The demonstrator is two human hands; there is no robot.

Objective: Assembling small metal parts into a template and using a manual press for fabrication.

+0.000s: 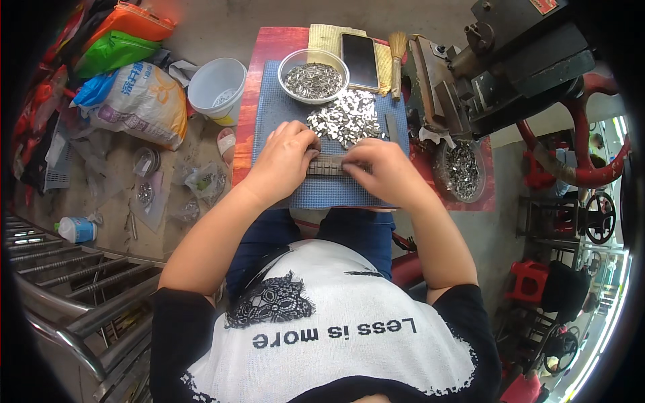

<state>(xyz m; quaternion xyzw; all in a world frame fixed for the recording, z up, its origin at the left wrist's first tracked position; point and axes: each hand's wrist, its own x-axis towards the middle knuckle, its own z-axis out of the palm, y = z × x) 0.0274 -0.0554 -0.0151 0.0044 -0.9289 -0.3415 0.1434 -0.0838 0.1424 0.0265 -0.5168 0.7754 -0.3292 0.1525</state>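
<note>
Both hands work at the near half of a blue mesh mat (282, 107) that covers most of a small red worktop (259, 60). Left hand (285, 158) is curled, fingertips pressed down on the left end of a narrow grey metal strip (329, 166). Right hand (384, 171) is likewise curled, thumb and fingers pinching the strip's right end. The strip lies flat, parallel to the worktop's near edge and just short of the mat's near border.

Clearance: the mat's near edge sits at the worktop's near edge, directly above the person's knees. A bare band of mat remains along the left side. Toward the far edge, a loose heap of small shiny metal pieces (346, 117) lies just beyond the strip, nearly touching the left fingertips. At the far edge stand a clear round bowl (313, 74) filled with the same pieces, a black phone (359, 60) on a yellow cloth, and a small straw brush (398, 57). The right edge is crowded by a dark cast-metal press (500, 67) and a round tray of pieces (462, 169) at the near right corner.

A white plastic bucket (217, 87) stands on the floor beside the left edge.
</note>
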